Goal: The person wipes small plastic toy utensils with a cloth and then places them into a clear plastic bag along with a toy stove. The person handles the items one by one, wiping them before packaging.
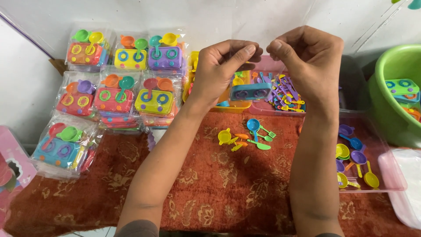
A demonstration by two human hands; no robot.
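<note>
Clear plastic film, a small bag [245, 83], hangs between two raised bare hands above a red patterned cloth [210, 184], its top edge pinched on each side: the left hand [219, 70] presses thumb and fingers together on one corner, the right hand [309, 61] does the same on the other. Inside the bag sits a blue toy stove [251, 91] with two purple burner rings, hanging just below the fingertips and in front of a yellow tray [232, 106] and a pink tray [274, 109] heaped with tiny purple and yellow toy utensils [285, 94]. On the cloth directly under the hands lie loose toy pieces [247, 134]: a yellow pot, a blue pan, a green spatula and fork, an orange piece. To the left, against the white wall, finished bagged toy stove sets [118, 83] stand in stacked rows, each with coloured pans on top. On the right, a clear shallow tray [390, 175] holds purple, blue and yellow toy pans [355, 160], and a green plastic basin [394, 66] beyond it contains more toy stoves. A pink box [13, 166] shows at the left edge.
</note>
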